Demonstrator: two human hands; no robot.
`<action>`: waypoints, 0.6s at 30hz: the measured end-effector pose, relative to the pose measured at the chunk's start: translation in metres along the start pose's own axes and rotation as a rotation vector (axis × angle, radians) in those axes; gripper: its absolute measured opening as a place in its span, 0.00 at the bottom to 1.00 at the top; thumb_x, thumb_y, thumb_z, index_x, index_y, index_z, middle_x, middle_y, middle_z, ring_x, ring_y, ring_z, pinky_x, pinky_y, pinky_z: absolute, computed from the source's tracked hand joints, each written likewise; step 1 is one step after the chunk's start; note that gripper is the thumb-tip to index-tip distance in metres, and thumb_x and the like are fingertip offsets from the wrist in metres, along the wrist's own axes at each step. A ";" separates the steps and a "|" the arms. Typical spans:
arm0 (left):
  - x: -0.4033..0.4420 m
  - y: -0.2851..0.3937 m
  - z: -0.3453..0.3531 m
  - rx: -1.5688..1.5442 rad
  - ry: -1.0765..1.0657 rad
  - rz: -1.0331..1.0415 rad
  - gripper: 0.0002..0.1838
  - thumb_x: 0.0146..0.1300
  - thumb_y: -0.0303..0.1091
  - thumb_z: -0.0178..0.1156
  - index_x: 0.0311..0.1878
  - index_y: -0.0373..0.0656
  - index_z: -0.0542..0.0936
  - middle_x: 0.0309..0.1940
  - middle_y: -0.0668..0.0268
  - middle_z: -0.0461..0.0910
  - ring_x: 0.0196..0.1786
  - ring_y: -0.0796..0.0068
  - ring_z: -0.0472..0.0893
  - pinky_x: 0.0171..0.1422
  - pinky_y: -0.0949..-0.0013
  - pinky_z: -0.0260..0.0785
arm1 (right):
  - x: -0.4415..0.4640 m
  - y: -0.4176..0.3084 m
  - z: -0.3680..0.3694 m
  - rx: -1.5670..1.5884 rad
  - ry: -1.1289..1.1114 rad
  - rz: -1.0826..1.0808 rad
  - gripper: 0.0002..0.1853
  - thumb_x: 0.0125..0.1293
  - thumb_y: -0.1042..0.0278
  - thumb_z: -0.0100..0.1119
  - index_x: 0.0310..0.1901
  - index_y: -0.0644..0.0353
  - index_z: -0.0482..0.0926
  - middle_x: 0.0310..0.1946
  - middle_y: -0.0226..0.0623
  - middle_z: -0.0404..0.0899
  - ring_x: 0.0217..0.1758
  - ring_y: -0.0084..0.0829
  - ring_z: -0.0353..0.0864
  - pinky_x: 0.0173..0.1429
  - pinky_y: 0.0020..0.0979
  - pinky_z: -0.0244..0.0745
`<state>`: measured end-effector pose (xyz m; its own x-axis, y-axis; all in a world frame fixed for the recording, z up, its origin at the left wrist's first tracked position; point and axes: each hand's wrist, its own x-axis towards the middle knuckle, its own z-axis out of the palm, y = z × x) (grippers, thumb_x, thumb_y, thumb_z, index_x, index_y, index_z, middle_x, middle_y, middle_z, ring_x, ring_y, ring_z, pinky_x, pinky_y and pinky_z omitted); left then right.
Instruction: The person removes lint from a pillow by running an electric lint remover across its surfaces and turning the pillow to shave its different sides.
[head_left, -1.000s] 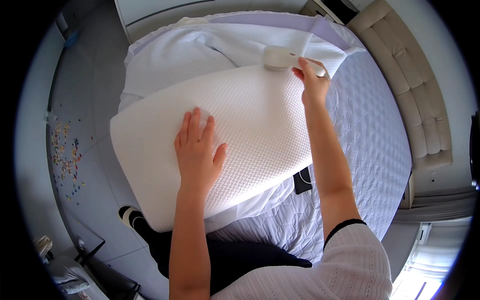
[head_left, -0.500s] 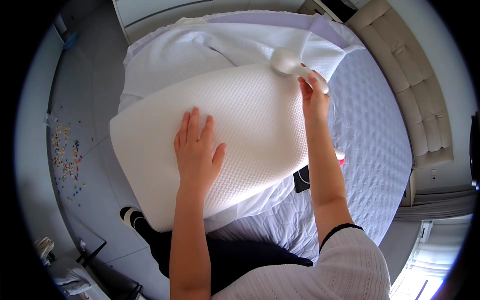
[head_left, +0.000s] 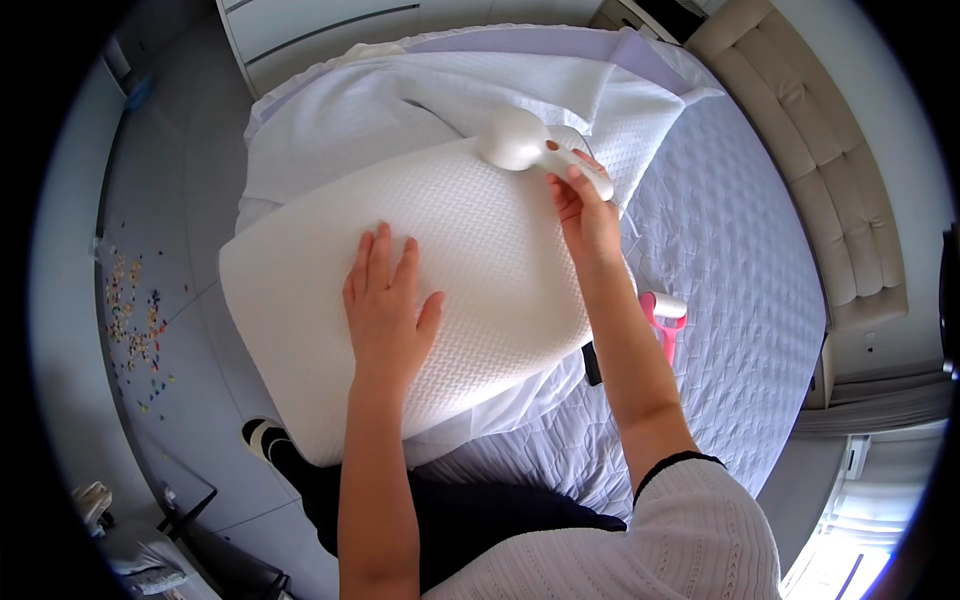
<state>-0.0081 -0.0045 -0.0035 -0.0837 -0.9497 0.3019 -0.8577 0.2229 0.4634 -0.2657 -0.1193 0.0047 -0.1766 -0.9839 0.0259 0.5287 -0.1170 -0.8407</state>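
"Viewing from the head camera, state the condition of the right hand (head_left: pixel 585 215)."

"Grasping. Fingers and thumb close on the handle of the white device (head_left: pixel 540 148). The round head of the device points left, positioned at the far edge of the pillow (head_left: pixel 490 270). Contact between the round head and the fabric cannot be confirmed."

"State the condition of the left hand (head_left: pixel 383 315)."

"Released. It lies palm down on the pillow, left of the middle, with fingers spread and thumb set apart."

"Specify the location of the pillow."

"On the bed (head_left: pixel 745 260), over part of the white sheet (head_left: pixel 330 150). The sheet extends beyond the far edge of the pillow. The pillow cover has a zigzag texture."

"List adjacent items."

"Right of the pillow, on the bed: a pink-and-white tool (head_left: pixel 666 322), just beside the right forearm (head_left: pixel 640 350). Between pillow and forearm: a black object (head_left: pixel 592 365), partly hidden. Far right: a padded headboard (head_left: pixel 805 170). Left, on the floor (head_left: pixel 210 370): small coloured pieces (head_left: pixel 130 315), scattered well apart from the bed."
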 end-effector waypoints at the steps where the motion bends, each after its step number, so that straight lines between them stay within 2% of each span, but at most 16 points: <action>1: 0.000 0.000 0.000 0.006 -0.006 -0.001 0.33 0.58 0.35 0.67 0.69 0.42 0.73 0.77 0.52 0.59 0.79 0.49 0.57 0.77 0.47 0.51 | -0.005 0.002 0.004 0.002 0.008 0.004 0.22 0.66 0.76 0.65 0.58 0.63 0.69 0.51 0.45 0.82 0.41 0.30 0.85 0.47 0.25 0.84; 5: -0.001 -0.001 0.000 -0.015 0.001 0.018 0.33 0.59 0.35 0.67 0.69 0.42 0.72 0.77 0.52 0.59 0.79 0.49 0.56 0.77 0.47 0.51 | -0.024 0.006 0.003 0.058 0.049 0.016 0.24 0.66 0.76 0.65 0.61 0.63 0.67 0.51 0.44 0.80 0.42 0.30 0.85 0.48 0.25 0.83; 7: -0.002 -0.002 0.001 -0.019 0.003 0.033 0.34 0.59 0.35 0.66 0.70 0.43 0.72 0.77 0.52 0.59 0.79 0.50 0.56 0.78 0.47 0.50 | -0.032 0.003 0.002 0.017 0.143 -0.121 0.24 0.67 0.76 0.63 0.62 0.64 0.66 0.53 0.45 0.78 0.44 0.30 0.84 0.50 0.26 0.83; 8: -0.004 -0.002 0.002 -0.019 0.002 0.038 0.34 0.59 0.35 0.66 0.70 0.43 0.72 0.77 0.52 0.59 0.79 0.50 0.56 0.78 0.47 0.50 | -0.033 0.001 0.000 0.019 0.146 -0.125 0.24 0.67 0.76 0.63 0.62 0.64 0.66 0.53 0.45 0.78 0.44 0.30 0.84 0.50 0.26 0.83; 10: -0.007 -0.001 0.005 -0.023 0.013 0.049 0.34 0.59 0.35 0.66 0.70 0.43 0.71 0.76 0.52 0.59 0.79 0.49 0.56 0.78 0.46 0.49 | -0.034 0.000 -0.008 0.146 0.279 -0.218 0.24 0.69 0.76 0.62 0.64 0.64 0.65 0.55 0.46 0.77 0.48 0.32 0.83 0.53 0.27 0.82; 12: -0.010 0.000 0.007 -0.033 0.030 0.076 0.33 0.59 0.35 0.65 0.70 0.44 0.72 0.76 0.53 0.60 0.79 0.48 0.57 0.78 0.46 0.49 | -0.037 0.002 -0.015 0.246 0.307 -0.220 0.25 0.70 0.76 0.60 0.66 0.64 0.64 0.56 0.46 0.76 0.50 0.34 0.83 0.55 0.27 0.82; 16: -0.022 0.003 0.017 -0.095 0.073 0.145 0.31 0.61 0.35 0.63 0.69 0.43 0.72 0.75 0.53 0.62 0.77 0.45 0.59 0.78 0.44 0.49 | -0.062 0.012 -0.017 0.404 0.303 -0.140 0.23 0.70 0.76 0.60 0.64 0.64 0.66 0.55 0.46 0.77 0.49 0.36 0.83 0.53 0.28 0.83; 18: -0.029 0.007 0.019 -0.102 0.078 0.163 0.31 0.61 0.35 0.63 0.69 0.43 0.72 0.74 0.53 0.63 0.76 0.45 0.60 0.78 0.43 0.50 | -0.079 0.016 -0.021 0.414 0.229 -0.011 0.22 0.70 0.77 0.59 0.63 0.64 0.68 0.53 0.47 0.77 0.47 0.35 0.83 0.53 0.29 0.84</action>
<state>-0.0219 0.0207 -0.0250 -0.1745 -0.8801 0.4415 -0.7799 0.3972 0.4837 -0.2604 -0.0408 -0.0216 -0.3380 -0.9328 -0.1252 0.8039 -0.2170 -0.5538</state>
